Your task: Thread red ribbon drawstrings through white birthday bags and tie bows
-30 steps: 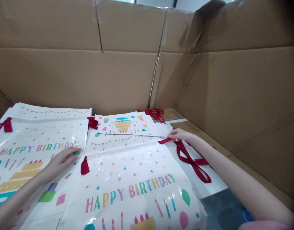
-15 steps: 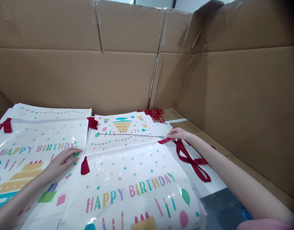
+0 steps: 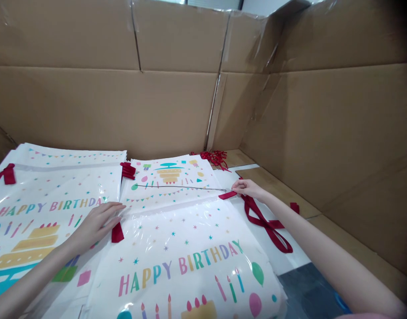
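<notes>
My right hand pinches a dark red ribbon at the right edge of the nearer "Happy Birthday" printed bag. The ribbon's long loops hang down beside the stack, below my wrist. My left hand, fingers stretched out, reaches over the left edge of the same bag. Its fingertips are by a short red ribbon end, partly hidden under the hand. Across the bag's upper part lies a long thin dark wire with a small loop at its right end.
A second stack of printed bags with red ribbon ends lies on the left. Behind the right stack is a heap of thin red cords. Tall cardboard walls rise at the back and right.
My left hand has moved right, from the left stack to the short ribbon end on the nearer bag. My right hand stays nearly in place with the ribbon.
</notes>
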Tool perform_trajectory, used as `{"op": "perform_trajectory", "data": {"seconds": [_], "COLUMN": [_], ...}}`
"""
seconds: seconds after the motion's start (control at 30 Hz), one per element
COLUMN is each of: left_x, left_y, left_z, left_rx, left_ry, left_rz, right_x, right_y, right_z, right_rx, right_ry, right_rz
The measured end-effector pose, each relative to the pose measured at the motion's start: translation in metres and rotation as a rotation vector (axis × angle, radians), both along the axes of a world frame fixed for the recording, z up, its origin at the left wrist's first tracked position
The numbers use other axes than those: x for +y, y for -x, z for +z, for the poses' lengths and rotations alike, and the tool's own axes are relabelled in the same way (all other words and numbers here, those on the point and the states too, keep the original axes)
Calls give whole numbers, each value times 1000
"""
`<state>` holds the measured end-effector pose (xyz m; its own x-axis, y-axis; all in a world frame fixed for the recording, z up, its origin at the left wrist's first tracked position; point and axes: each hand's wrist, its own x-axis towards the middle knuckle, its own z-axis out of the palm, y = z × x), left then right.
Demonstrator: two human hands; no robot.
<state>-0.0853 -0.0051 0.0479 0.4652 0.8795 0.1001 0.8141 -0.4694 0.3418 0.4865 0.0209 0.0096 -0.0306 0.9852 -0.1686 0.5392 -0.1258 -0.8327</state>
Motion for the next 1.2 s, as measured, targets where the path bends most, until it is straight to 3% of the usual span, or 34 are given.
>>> {"op": "perform_trajectory", "data": {"seconds": [0.1,0.23,0.63,0.8,1.03,1.2], "left_x": [-1,2,19,26,21,18], "left_y": [-5,2,-1,4,-4,-1], "left_z": [6,1,-18,-27,-18,-22], "left_rx": [-23,-25,-21,-238,-626,-692], "left_ry": [53,182,367,467,670,669], "left_rz": [122,307,367,335,411,401], "right_x": [-3,-7,-8,-9,-12,-9], "right_y": [3,8,10,8,8,4], "right_z": [-1,3,4,3,3,-4], "right_rx": [26,64,118,114,106,98], "right_ry": [-26,-38,-26,-29,-41,-34], "right_rz": [-32,-29,-54,-43,-19,-41]}}
